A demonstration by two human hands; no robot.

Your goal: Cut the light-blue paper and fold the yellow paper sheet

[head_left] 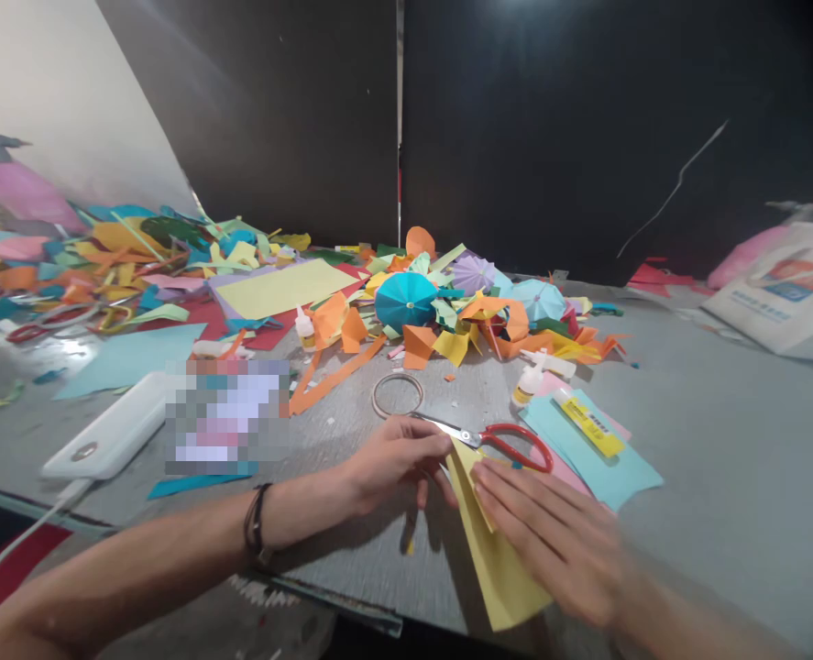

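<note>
A piece of folded yellow paper (492,573) is held at a slant above the front edge of the table. My left hand (396,467) is closed on its upper end, thumb and fingers pinching the narrow tip. Across the paper's right side lies my right hand (554,532), its fingers straight and together on the folded layer; its thumb is hidden. Just beyond both hands rest red-handled scissors (516,445), blades pointing left and partly behind my left hand. A roll of tape (398,396) lies beside the blade end.
Right of my hands, a yellow glue stick (590,423) lies on light blue paper (616,481), near a small white glue bottle (528,383). Paper scraps and a teal paper umbrella (406,301) heap up behind. A white power bank (114,431) with a cable sits left; a plastic bag (791,293) stands right.
</note>
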